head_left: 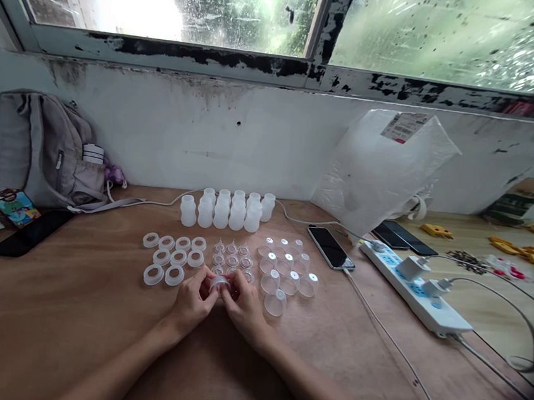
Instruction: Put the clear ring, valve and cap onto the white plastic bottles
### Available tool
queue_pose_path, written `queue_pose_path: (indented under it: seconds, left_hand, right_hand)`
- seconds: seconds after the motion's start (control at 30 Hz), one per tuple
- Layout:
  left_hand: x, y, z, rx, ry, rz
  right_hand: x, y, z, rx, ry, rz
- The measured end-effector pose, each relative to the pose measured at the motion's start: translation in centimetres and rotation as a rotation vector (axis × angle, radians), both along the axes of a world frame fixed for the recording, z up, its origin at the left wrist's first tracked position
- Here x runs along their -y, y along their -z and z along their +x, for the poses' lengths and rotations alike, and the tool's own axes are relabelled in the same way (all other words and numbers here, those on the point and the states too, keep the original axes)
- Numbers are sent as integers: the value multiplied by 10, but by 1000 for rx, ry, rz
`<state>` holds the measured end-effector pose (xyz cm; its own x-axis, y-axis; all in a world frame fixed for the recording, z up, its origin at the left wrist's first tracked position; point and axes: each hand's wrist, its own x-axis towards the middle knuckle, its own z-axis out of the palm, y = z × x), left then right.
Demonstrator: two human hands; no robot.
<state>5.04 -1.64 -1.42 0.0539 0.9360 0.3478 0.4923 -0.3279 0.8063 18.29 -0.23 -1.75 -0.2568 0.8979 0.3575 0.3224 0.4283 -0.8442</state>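
My left hand [193,299] and my right hand [245,304] meet at the middle of the table, fingertips pinched round a translucent bottle collar ring [220,281]. Whether a nipple sits inside it I cannot tell. Just beyond my fingers stand clear bottle nipples [231,260] in short rows, the nearest partly covered by my hands. To the left lie several loose collar rings [178,257]. Clear dome caps [289,282] are spread on the right, one close to my right hand. Small frosted bottles [221,212] stand upright in rows farther back.
A phone [331,247] on a cable and a white power strip [414,290] lie to the right. A plastic bag [385,168] leans on the wall. At the left are a grey backpack [39,144] and a dark flat object [32,234]. A cable runs behind the bottles.
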Motion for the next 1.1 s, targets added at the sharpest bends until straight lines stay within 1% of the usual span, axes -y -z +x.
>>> queue_pose_path:
  seconds: [0.17, 0.37, 0.43, 0.53, 0.6, 0.73, 0.8, 0.87, 0.93, 1.03, 1.1]
  left_hand:
    - [1, 2, -1, -35, -20, 19]
    - [1, 3, -3, -133, -42, 54]
    - [0, 3, -4, -163, -45, 63]
    - [0, 2, -6, -178, -11, 58]
    - [0, 2, -7, -183, 16, 65]
    - [0, 4, -6, -211, 11, 98]
    - [0, 5, -6, -209, -2, 100]
    - [-2, 6, -8, -180, -27, 89]
    - [-4, 7, -10, -124, -37, 75]
    - [-8, 9, -12, 13, 45, 53]
    - [-8, 9, -13, 125, 117, 30]
  right_hand:
    - [-1, 1, 1, 14, -37, 32]
    - [0, 2, -1, 39, -9, 56]
    - [0, 3, -1, 41, -21, 67]
    - [-2, 4, 1, 53, -58, 87]
    - [-2, 4, 2, 61, -54, 97]
    - [-1, 1, 4, 37, -7, 73]
    - [0, -3, 5, 6, -31, 50]
    - [0, -7, 5, -72, -83, -16]
    - [0, -9, 5, -230, -134, -162]
    - [-4, -8, 3, -506, -157, -416]
    - [-7, -6, 3, -617, -148, -494]
